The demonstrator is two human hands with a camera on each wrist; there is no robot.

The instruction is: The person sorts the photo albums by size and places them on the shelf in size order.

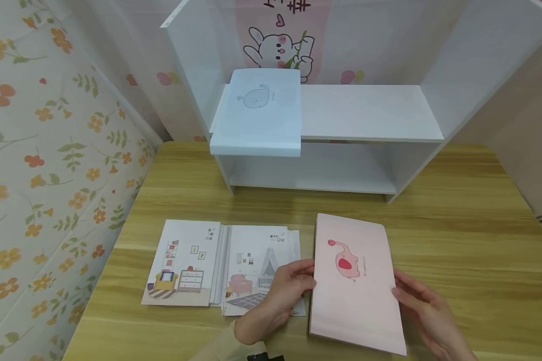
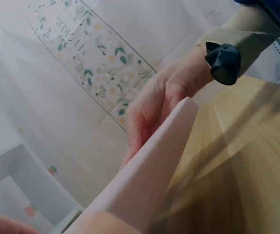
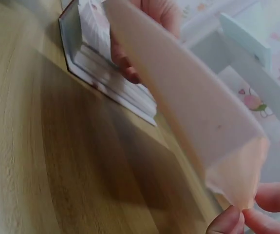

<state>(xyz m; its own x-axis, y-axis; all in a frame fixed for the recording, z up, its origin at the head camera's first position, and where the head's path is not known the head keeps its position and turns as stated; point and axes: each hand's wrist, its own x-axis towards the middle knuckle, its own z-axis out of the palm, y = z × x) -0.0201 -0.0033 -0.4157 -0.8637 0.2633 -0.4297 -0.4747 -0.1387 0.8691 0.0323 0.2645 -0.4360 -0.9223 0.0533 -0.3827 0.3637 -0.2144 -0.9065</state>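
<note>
A pink book [image 1: 352, 306] with an elephant drawing is held by its two long sides, lifted off the wooden table in the right wrist view. My left hand [image 1: 275, 301] grips its left edge, thumb near the cover. On the opposite edge, my right hand [image 1: 429, 313] pinches it between thumb and fingers. The left wrist view shows the book [image 2: 152, 161] edge-on, with the right hand [image 2: 164, 97] behind it. Fingertips of the right hand [image 3: 256, 212] pinch a corner of the book [image 3: 193, 87] in the right wrist view.
Two room-illustrated booklets, the left [image 1: 180, 276] and the right [image 1: 257, 271], lie side by side left of the pink book. Behind stands a white shelf [image 1: 366, 113]; a pale blue book [image 1: 262, 115] rests on its upper board, overhanging the front edge.
</note>
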